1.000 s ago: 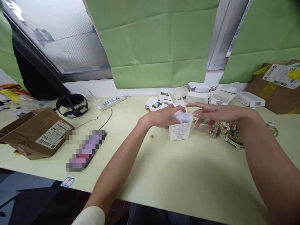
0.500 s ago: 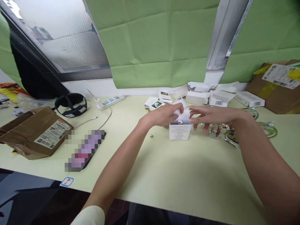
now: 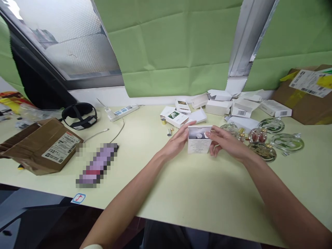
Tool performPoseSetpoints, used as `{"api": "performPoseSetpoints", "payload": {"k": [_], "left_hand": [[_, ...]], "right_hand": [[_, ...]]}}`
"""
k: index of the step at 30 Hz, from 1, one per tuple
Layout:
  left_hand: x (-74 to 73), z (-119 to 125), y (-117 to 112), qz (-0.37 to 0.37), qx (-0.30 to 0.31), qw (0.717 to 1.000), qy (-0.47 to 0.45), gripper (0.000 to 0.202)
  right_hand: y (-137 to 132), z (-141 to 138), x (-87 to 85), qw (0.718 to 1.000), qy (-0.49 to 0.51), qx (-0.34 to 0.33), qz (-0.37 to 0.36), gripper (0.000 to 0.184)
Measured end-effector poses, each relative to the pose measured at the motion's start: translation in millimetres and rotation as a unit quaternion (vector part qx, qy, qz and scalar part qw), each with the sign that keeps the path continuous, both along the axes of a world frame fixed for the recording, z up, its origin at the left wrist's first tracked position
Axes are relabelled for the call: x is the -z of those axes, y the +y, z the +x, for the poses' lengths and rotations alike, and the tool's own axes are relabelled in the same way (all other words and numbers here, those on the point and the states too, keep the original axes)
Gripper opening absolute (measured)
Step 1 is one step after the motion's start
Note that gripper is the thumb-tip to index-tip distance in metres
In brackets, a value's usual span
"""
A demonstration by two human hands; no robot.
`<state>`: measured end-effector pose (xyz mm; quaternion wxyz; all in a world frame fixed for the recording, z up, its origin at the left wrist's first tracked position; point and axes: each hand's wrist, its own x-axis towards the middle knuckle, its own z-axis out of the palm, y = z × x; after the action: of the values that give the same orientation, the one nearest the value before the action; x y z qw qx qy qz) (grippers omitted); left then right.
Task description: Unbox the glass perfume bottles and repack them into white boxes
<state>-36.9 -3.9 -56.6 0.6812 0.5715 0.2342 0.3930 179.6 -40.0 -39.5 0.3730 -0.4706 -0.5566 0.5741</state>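
A small white carton (image 3: 199, 147) with printed text on its front stands upright on the table, its top partly uncovered. Inside, a round silvery cap (image 3: 199, 136) shows near the top. My left hand (image 3: 176, 141) lies along the carton's left side, fingers reaching behind it. On the other side my right hand (image 3: 225, 141) grips the carton, thumb at the top front edge and other fingers partly hidden. Small metal caps, a silver one (image 3: 169, 132) and a gold one (image 3: 163, 121), are just beyond my left hand.
Several clear glass bottles, such as a round green one (image 3: 287, 142) and a reddish one (image 3: 257, 135), lie right. White cartons (image 3: 219, 107) are piled at the back. A brown cardboard box (image 3: 52, 147), a headset (image 3: 79, 116), a power strip (image 3: 126, 112) and a phone (image 3: 100, 164) occupy the left.
My left hand has moved from the carton's top down to its left side. My right hand has closed in on the right side. The flaps no longer stand up as high.
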Motion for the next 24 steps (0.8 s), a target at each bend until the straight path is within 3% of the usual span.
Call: {"api": "performPoseSetpoints", "payload": {"k": [4,9,15,24], "left_hand": [[3.7,6.6,-3.6,-0.037,-0.017,0.999,-0.018,0.051],[4.4,4.4,-5.9,-0.052,-0.022,0.998,-0.018,0.047],[9.5,5.7,-7.7,-0.058,-0.01,0.998,-0.031,0.041],[8.7,9.2,-12.1,-0.053,0.023,0.998,-0.032,0.042]], "right_hand": [[-3.8,-6.9,13.2,0.997,0.006,0.058,0.044,0.037],[-7.8,-12.8,16.9,0.993,-0.012,0.085,0.083,0.031],[-8.2,-14.3,19.0,0.993,0.012,0.105,0.053,0.034],[-10.6,-20.2,17.4,0.981,0.001,0.173,0.084,0.041]]}}
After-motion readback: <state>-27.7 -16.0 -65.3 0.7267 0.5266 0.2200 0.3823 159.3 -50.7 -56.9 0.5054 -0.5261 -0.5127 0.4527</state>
